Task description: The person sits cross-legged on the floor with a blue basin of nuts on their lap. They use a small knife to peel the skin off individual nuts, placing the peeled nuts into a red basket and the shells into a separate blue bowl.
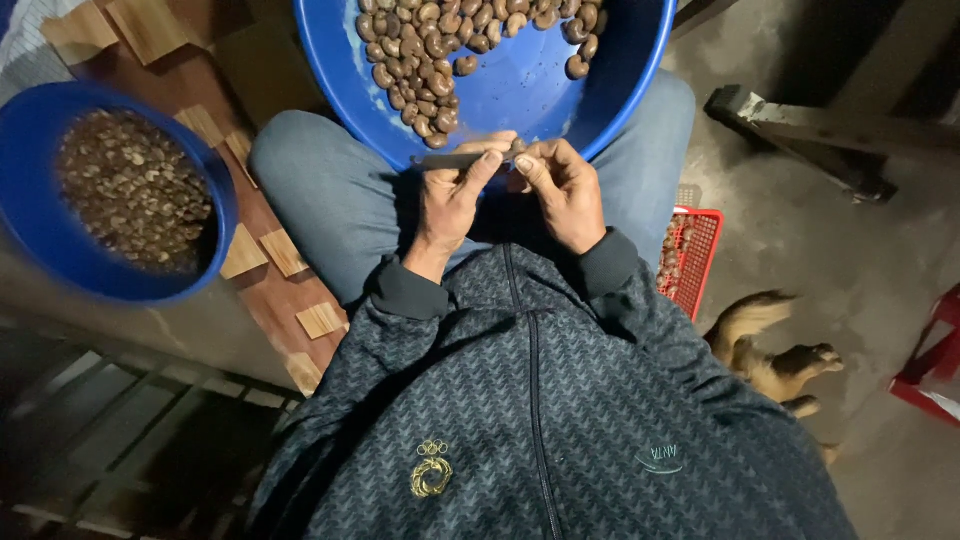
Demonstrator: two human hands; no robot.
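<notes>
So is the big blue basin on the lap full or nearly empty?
Partly filled: cashew nuts cover one side of the big blue basin, its blue bottom bare beside them.

Left hand [452, 205] grips a thin dark blade [455, 159]; right hand [562, 192] pinches a cashew nut [516, 148] at its tip; blue basin [500, 95] of cashews rests on the lap at 12 o'clock; smaller blue bowl [40, 230] at 9 o'clock.

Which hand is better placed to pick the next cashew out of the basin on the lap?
Probably the right hand: it pinches only a small nut and sits beside the cashews in the blue basin. The left hand grips a knife.
</notes>
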